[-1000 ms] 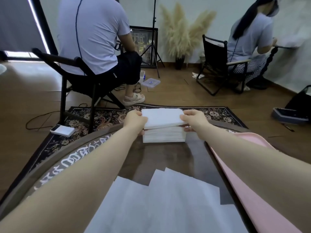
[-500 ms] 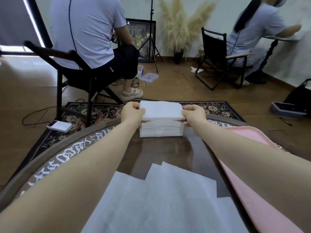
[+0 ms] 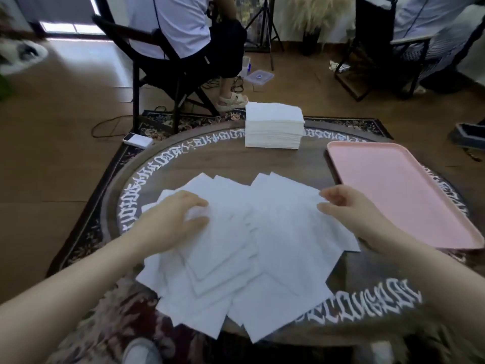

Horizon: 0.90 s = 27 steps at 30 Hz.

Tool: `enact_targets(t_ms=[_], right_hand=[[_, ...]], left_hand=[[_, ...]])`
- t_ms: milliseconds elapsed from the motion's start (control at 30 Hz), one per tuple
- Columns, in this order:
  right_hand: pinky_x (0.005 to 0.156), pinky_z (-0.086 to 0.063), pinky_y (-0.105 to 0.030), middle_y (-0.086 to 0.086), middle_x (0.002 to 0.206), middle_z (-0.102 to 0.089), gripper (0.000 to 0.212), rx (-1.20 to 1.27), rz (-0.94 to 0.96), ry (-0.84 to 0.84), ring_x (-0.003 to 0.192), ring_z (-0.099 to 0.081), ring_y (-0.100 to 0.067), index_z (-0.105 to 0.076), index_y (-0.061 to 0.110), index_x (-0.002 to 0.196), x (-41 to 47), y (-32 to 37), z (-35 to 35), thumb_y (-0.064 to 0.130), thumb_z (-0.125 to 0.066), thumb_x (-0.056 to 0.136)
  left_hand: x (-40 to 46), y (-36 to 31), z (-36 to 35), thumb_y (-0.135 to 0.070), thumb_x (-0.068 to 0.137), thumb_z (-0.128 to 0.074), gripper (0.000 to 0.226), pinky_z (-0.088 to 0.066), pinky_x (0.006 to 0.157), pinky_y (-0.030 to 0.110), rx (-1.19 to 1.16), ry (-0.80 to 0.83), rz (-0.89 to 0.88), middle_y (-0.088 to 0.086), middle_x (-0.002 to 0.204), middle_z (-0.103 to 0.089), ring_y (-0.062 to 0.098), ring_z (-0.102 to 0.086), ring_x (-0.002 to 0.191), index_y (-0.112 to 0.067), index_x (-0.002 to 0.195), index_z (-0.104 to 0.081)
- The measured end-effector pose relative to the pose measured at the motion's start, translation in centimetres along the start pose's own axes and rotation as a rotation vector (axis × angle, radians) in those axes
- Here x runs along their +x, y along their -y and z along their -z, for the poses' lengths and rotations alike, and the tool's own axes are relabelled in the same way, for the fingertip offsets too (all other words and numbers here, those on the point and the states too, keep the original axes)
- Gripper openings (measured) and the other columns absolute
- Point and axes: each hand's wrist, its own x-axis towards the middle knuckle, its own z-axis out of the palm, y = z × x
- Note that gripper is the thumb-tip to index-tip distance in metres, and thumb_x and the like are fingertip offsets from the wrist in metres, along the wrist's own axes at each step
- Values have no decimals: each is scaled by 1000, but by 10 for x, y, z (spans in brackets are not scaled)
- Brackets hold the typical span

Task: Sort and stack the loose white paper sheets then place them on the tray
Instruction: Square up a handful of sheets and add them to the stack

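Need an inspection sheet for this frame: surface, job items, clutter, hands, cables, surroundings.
Surface: round dark table with white lettering round its rim.
Job's things: neat paper stack at far edge; loose sheets fanned out nearer; pink tray on the right, holding nothing.
Clutter: nothing seen on the table.
Hands: left hand rests on the loose sheets; right hand at their right edge, fingers loosely curled.
Cables: black cable on the floor.
Surroundings: two seated people, folding chairs, patterned rug.

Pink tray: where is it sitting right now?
In the head view the pink tray lies on the table's right side, just right of the right hand, with nothing on it.
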Motion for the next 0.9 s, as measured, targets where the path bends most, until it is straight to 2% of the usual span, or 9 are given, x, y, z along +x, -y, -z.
enact_targets(t_ms=[100, 167, 267, 400, 500, 567, 700, 800, 900], right_hand=[[97, -44, -43, -15, 123, -58, 41, 69, -158, 9, 109, -55, -26, -56, 2, 128, -20, 2, 1, 16, -67, 91], [90, -46, -43, -20, 101, -59, 36, 203, -302, -10, 87, -52, -22, -58, -2, 121, -33, 1, 3, 16, -67, 90], [87, -44, -39, -3, 80, -45, 29, 450, -500, -9, 76, -47, -20, -52, 10, 113, -51, 0, 2, 16, -67, 89], [97, -46, -43, -21, 132, -49, 66, 699, -596, -7, 101, -55, -32, -33, 4, 146, -60, -2, 0, 15, -66, 90], [91, -46, -44, -21, 123, -55, 55, 680, -655, 135, 92, -60, -32, -43, -8, 131, -66, -2, -2, 22, -67, 91], [79, -51, -40, -17, 101, -67, 39, 519, -614, 260, 82, -65, -29, -56, -5, 103, -69, -5, 0, 31, -67, 90], [58, -56, -31, -11, 82, -74, 46, 267, -451, 392, 73, -73, -24, -64, 1, 106, -69, -18, 10, 43, -67, 88], [59, -58, -31, -6, 77, -73, 33, 381, -383, 404, 67, -72, -20, -64, 4, 107, -68, -21, 0, 31, -70, 88], [61, -58, -30, -3, 93, -78, 22, 588, -267, 265, 80, -76, -20, -64, 11, 111, -62, -10, -20, 16, -69, 90]], left_hand=[[-31, -5, -14, -62, 89, -53, 76, -18, 121, 37, 104, 125, -20, -8, 165, -7, 10, -8, 150, -36, 154, -23], [-45, -9, -22, -75, 81, -51, 98, -7, 123, 44, 203, 155, -19, -8, 164, 14, 12, 10, 151, -36, 157, -3], [-58, -13, -35, -81, 73, -54, 117, -3, 122, 52, 292, 194, 12, -5, 161, 27, 16, 20, 150, -34, 154, 16], [-60, -16, -44, -81, 73, -57, 121, -6, 120, 56, 285, 199, 26, -3, 161, 28, 19, 22, 149, -34, 152, 23], [-59, -17, -48, -81, 74, -55, 120, -5, 119, 58, 282, 179, 31, -1, 161, 28, 21, 23, 149, -33, 152, 24], [-60, -16, -51, -82, 75, -52, 118, -4, 119, 58, 293, 168, 28, 0, 160, 29, 22, 24, 149, -33, 151, 24], [-62, -14, -55, -84, 76, -46, 115, -4, 120, 57, 318, 146, 15, 0, 160, 30, 21, 25, 148, -33, 151, 24], [-61, -12, -56, -85, 76, -44, 113, -4, 119, 56, 341, 143, 4, 0, 160, 30, 21, 26, 148, -34, 151, 25], [-59, -13, -55, -84, 75, -46, 115, -1, 119, 58, 340, 156, 7, 1, 160, 30, 21, 26, 148, -34, 151, 25]])
